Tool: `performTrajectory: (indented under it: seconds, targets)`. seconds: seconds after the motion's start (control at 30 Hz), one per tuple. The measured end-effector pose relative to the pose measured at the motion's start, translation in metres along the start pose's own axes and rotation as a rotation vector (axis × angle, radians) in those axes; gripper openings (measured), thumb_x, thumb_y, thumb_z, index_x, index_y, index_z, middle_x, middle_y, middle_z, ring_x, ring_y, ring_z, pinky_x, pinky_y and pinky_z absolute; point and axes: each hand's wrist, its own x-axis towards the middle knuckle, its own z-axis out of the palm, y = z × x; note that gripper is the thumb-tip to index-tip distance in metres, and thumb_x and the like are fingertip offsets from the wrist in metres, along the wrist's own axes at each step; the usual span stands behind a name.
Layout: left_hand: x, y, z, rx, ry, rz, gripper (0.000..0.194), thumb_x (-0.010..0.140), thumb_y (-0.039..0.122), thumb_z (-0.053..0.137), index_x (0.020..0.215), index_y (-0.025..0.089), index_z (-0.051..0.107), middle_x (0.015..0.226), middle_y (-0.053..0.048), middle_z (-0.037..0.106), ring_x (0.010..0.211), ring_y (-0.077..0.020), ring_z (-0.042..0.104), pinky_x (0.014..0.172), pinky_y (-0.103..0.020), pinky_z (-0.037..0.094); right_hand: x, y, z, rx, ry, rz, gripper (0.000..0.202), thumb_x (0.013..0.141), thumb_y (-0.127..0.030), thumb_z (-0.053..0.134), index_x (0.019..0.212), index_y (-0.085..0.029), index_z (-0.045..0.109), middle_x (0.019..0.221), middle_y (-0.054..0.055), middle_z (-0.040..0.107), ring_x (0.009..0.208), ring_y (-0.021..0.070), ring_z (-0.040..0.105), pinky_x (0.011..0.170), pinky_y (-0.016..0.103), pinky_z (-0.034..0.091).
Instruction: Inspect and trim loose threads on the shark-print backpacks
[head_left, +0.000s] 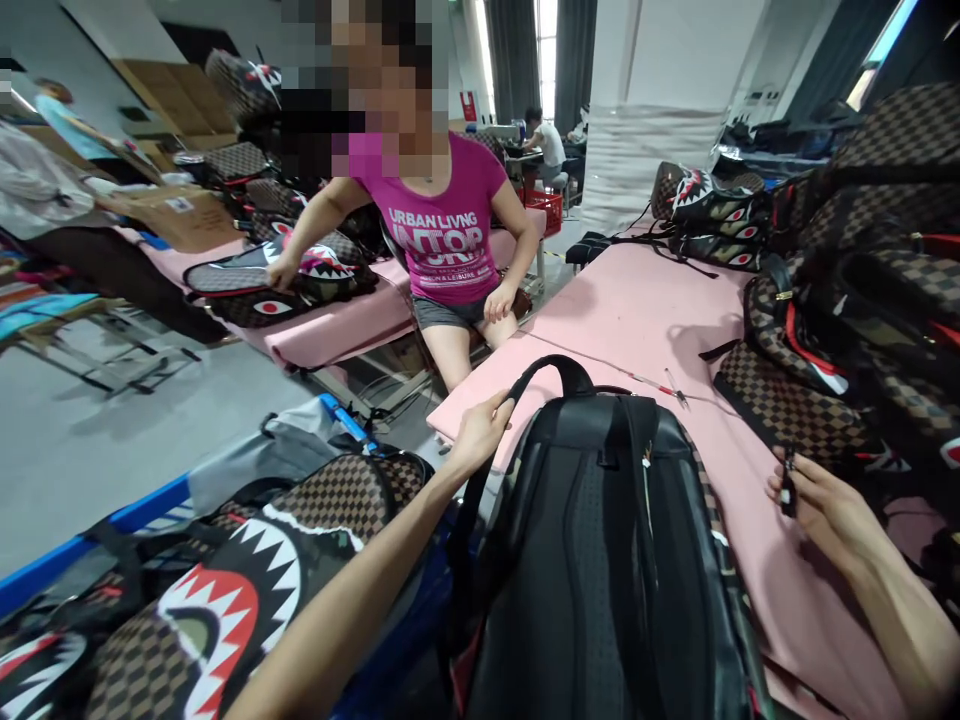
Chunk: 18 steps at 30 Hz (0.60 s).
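A black backpack (592, 560) stands upright in front of me, its padded back and straps facing me, against the near edge of a pink table (630, 310). My left hand (484, 430) is closed around one of its black shoulder straps (551, 370) near the upper left. To the right of the backpack, over the pink table, my right hand (814, 495) holds a small black tool (787, 482) between thumb and fingers. Loose threads (646, 462) show on the backpack's other strap.
Patterned bags (802, 410) are piled on the table's right side. A red pen-like item (667, 388) lies mid-table. More shark-mouth bags (225, 600) fill a blue-edged cart (150, 510) at lower left. Across the table sits a person in a magenta shirt (450, 220), one hand on a bag.
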Motion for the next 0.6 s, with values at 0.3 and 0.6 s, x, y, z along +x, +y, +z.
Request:
performTrajectory:
  seconds: [0.3,0.6]
  targets:
    - [0.028,0.002,-0.001,0.041,0.041,0.042,0.016,0.070,0.033,0.063,0.079,0.021,0.069,0.073,-0.004,0.066,0.080,-0.0251,0.058,0.071,-0.027,0.039,0.060,-0.112,0.188,-0.092,-0.227,-0.147,0.026,0.061,-0.033,0.069,0.081,-0.016,0.065,0.071,0.002,0.062,0.060,0.0112,0.053,0.055,0.022,0.042]
    - [0.078,0.028,0.044,-0.127,-0.315,0.515,0.020,0.059,0.005,0.067,0.068,0.023,0.068,0.073,-0.007,0.063,0.083,-0.0254,0.052,0.082,-0.031,0.033,0.110,-0.081,0.270,-0.294,-0.538,0.068,0.017,0.060,-0.018,0.064,0.047,-0.016,0.054,0.040,-0.005,0.048,0.040,0.0069,0.041,0.042,0.020,0.032]
